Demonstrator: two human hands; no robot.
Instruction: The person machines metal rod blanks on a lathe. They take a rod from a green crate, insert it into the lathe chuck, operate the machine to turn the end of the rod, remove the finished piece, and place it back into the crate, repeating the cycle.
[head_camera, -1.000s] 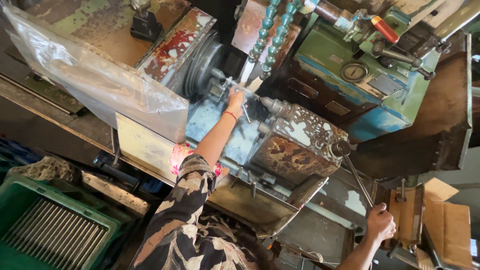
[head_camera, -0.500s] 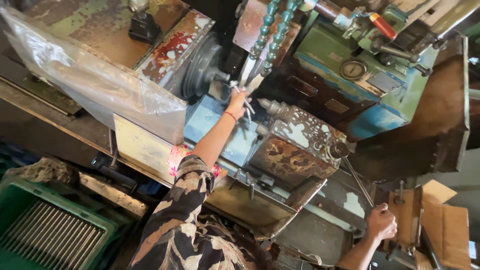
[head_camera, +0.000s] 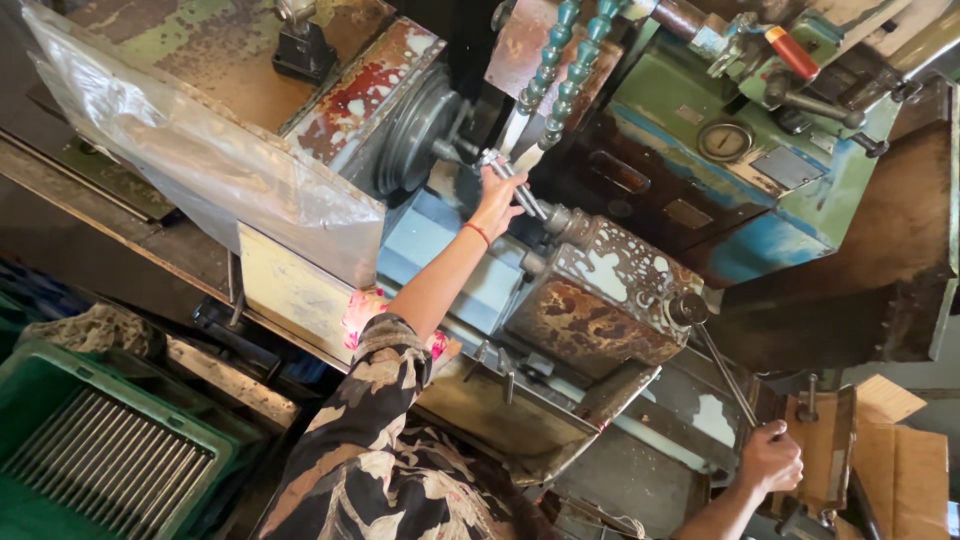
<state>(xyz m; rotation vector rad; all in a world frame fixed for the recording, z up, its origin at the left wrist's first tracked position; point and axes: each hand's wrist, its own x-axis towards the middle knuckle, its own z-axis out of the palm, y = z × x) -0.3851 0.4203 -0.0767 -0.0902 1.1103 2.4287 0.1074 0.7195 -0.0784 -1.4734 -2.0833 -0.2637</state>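
We are leaning over one large old machine (head_camera: 640, 290), rusty, with green and blue paint flaking. One clear plastic sheet (head_camera: 200, 150) is hanging over its left part, and one green crate (head_camera: 60, 400) of thin metal rods is sitting by the lower left corner of the view. Two segmented teal coolant hoses (head_camera: 565, 65) are running down toward the round grey chuck (head_camera: 420, 130). Our left hand (head_camera: 497, 200) is reaching up, its fingers (head_camera: 492, 178) clenched around a short metal bar (head_camera: 515, 185) that is lying just right of the chuck, under the hose tips. Our right hand (head_camera: 768, 458) is at the machine's lower right edge, fingers wrapped tight on the end of one long thin lever (head_camera: 725, 375).
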